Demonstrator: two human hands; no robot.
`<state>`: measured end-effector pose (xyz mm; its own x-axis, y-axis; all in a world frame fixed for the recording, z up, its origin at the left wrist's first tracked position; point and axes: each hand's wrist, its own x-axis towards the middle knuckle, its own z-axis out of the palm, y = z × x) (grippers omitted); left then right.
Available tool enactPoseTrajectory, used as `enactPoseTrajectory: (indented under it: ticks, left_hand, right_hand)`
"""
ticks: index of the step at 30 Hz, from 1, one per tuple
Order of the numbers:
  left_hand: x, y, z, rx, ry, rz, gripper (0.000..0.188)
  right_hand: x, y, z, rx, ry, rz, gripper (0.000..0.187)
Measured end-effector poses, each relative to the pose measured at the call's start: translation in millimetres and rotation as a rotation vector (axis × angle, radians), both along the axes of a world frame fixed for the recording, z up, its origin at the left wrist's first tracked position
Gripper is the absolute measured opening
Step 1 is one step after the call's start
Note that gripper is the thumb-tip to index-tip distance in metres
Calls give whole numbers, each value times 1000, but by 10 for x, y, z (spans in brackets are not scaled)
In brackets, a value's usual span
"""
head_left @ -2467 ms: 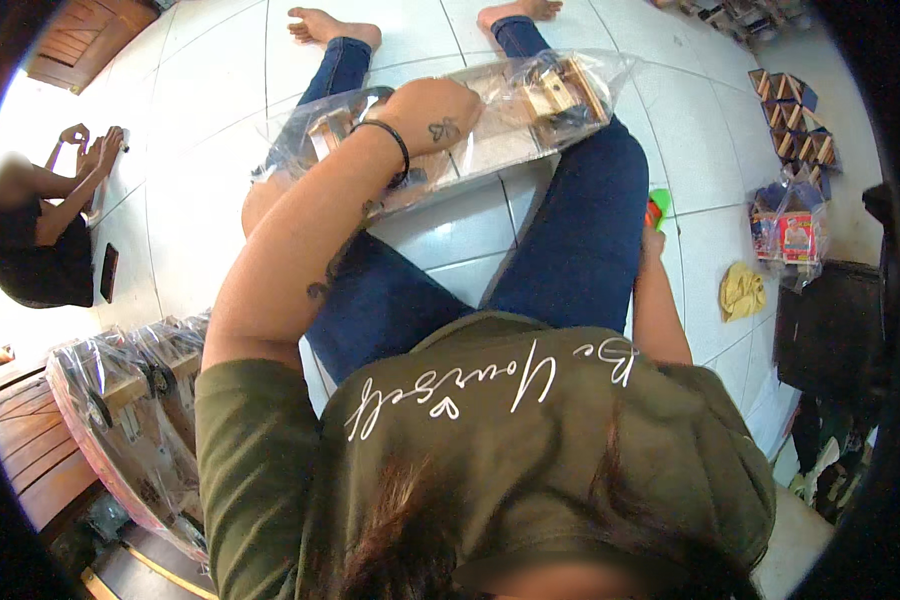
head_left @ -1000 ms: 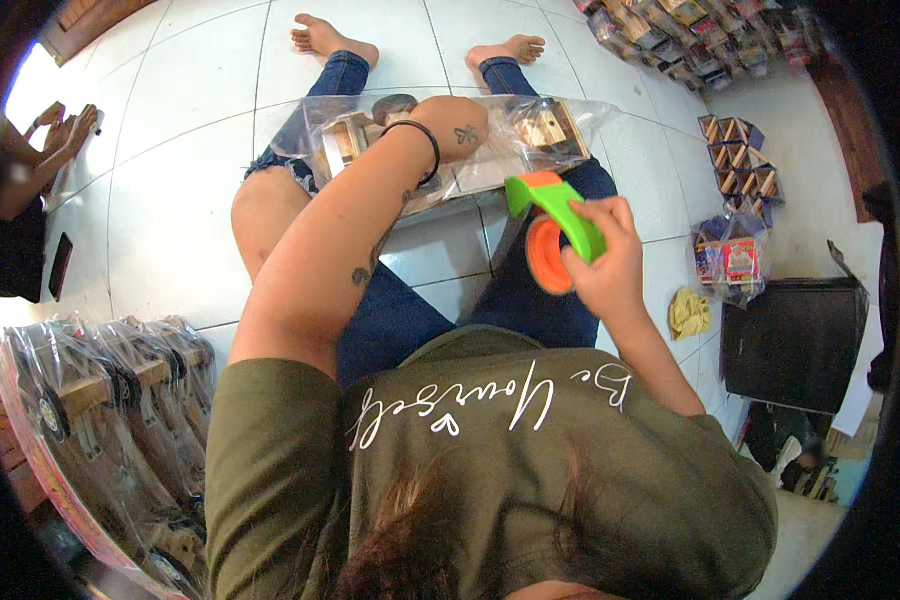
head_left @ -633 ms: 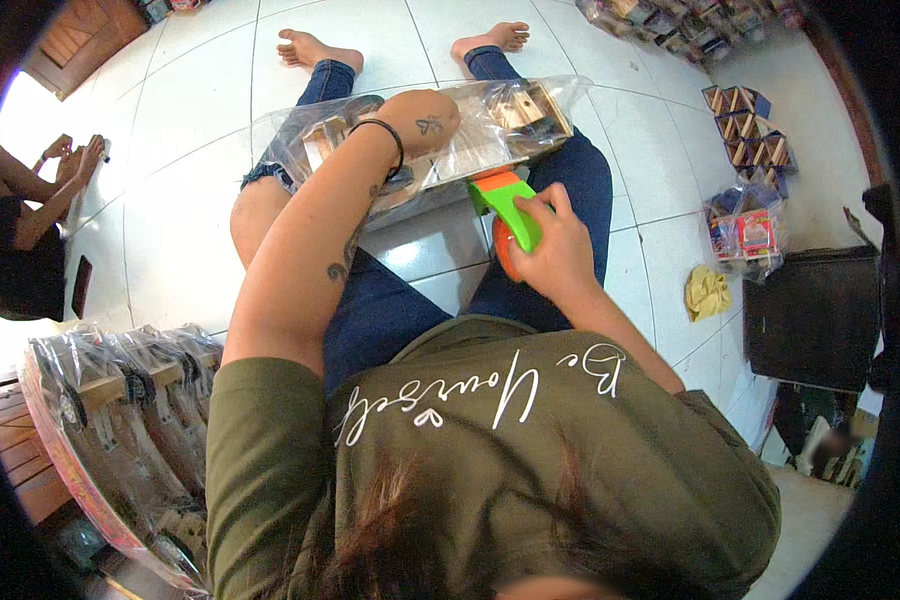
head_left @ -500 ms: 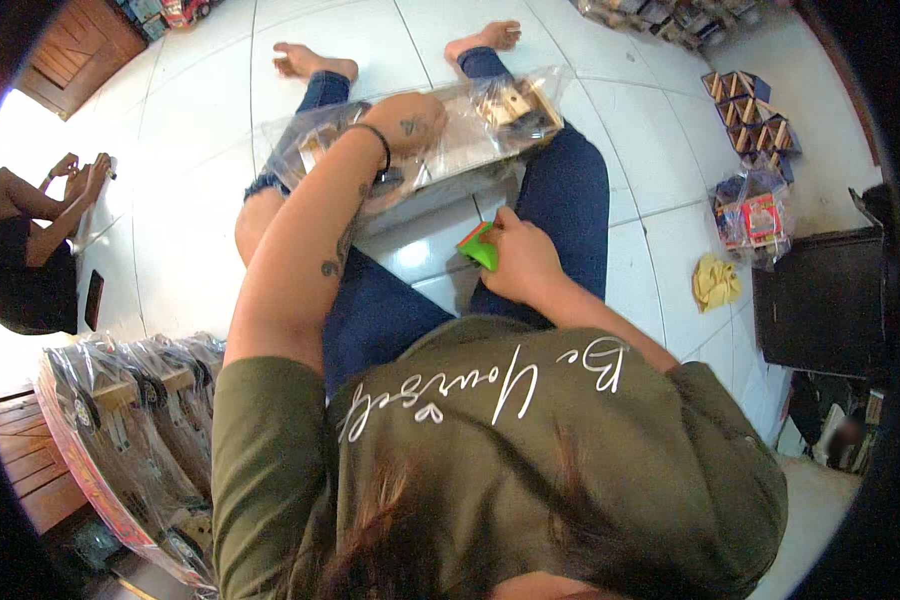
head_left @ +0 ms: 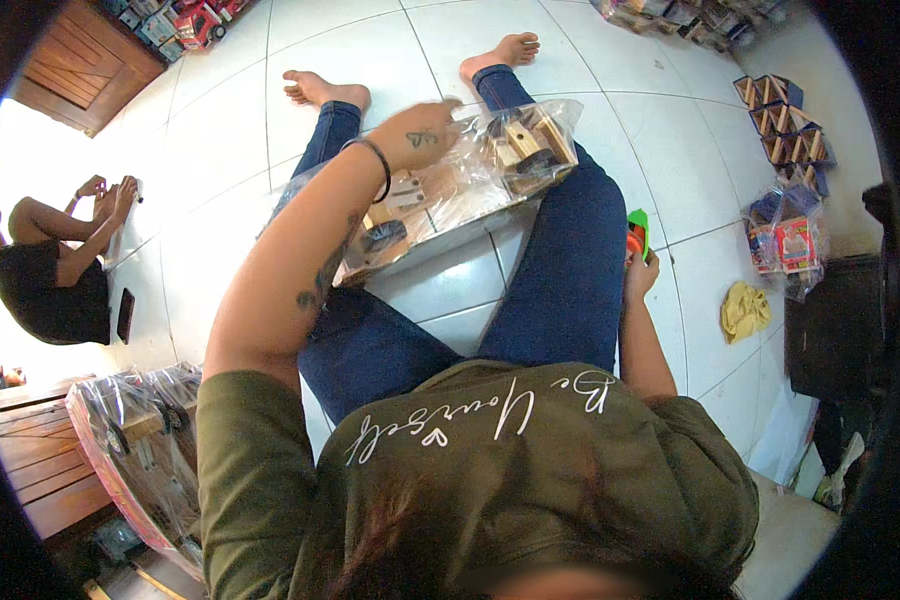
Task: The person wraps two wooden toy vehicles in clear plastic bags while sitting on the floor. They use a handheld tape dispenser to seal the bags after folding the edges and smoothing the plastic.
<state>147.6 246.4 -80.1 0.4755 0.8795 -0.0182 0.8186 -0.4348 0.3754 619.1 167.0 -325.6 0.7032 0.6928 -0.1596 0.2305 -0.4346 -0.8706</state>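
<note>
Across my legs lies a long wooden toy vehicle (head_left: 525, 150) with pale wooden parts and dark wheel-like pieces, inside clear plastic wrap (head_left: 440, 215). My left hand (head_left: 418, 138) is over the package's far side, its fingers closed on the wrap near the middle; the fingertips are partly hidden. Outside my right thigh, low by the floor, my right hand (head_left: 642, 275) grips a small green and orange tool (head_left: 637, 232) that looks like a tape dispenser. My thigh hides part of that hand.
At left are another person (head_left: 50, 270) sitting on the floor, a phone (head_left: 126, 315) and a stack of plastic-wrapped toy vehicles (head_left: 140, 450). On the right are stacked blue and wooden pieces (head_left: 785, 120), a bagged colourful package (head_left: 785, 240), a yellow cloth (head_left: 745, 312) and a black box (head_left: 835, 330).
My right hand has moved from between my legs to outside my right thigh, carrying the green and orange tool. My left hand has stayed at the wrap. The whole view has shifted slightly.
</note>
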Motion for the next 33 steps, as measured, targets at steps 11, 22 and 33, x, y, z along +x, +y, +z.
enactPoseTrajectory:
  ticks: [11, 22, 33]
  left_hand:
    - [-115, 425, 77, -984, 225, 75, 90]
    - [-878, 104, -29, -529, -676, 399, 77]
    - [104, -1772, 293, -368, -1110, 417, 71]
  right_hand:
    - [-2503, -935, 1767, 235, 38, 1129, 106]
    - [-3093, 466, 1887, 540, 564, 948, 82]
    - [-2744, 566, 2065, -122, 1283, 835, 69]
